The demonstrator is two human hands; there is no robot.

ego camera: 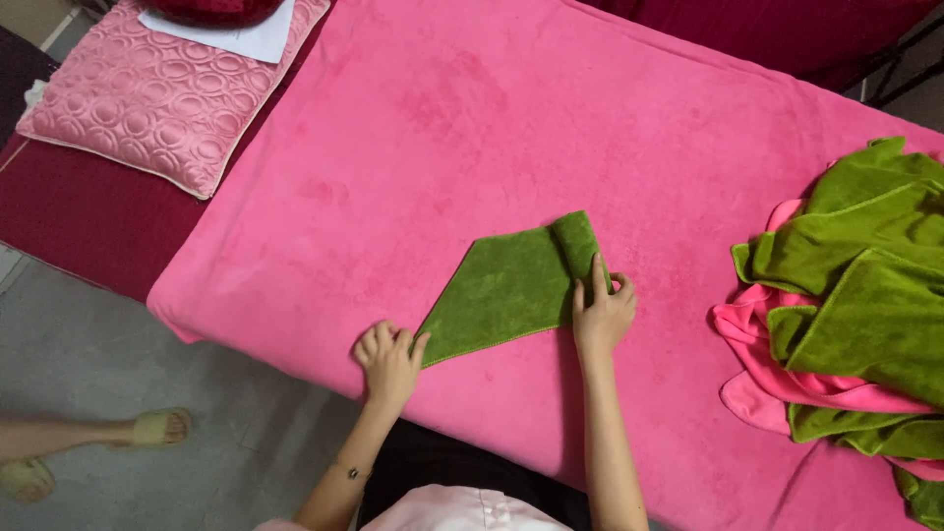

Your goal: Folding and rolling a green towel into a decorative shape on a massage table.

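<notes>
Towel: green towel point(506, 285), my left hand point(388, 359) pinching its corner, right hand point(602, 313) flat on fold.
Room: bare pink bed point(472, 128) beyond; towel pile point(855, 295) right; grey floor point(118, 364) left.

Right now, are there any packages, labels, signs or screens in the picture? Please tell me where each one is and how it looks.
White sheet of paper: top left, lying on the quilted pink cushion, partly under a dark red object; flat and rectangular, any print too small to tell.
No packages, signs or screens are in view.
</notes>
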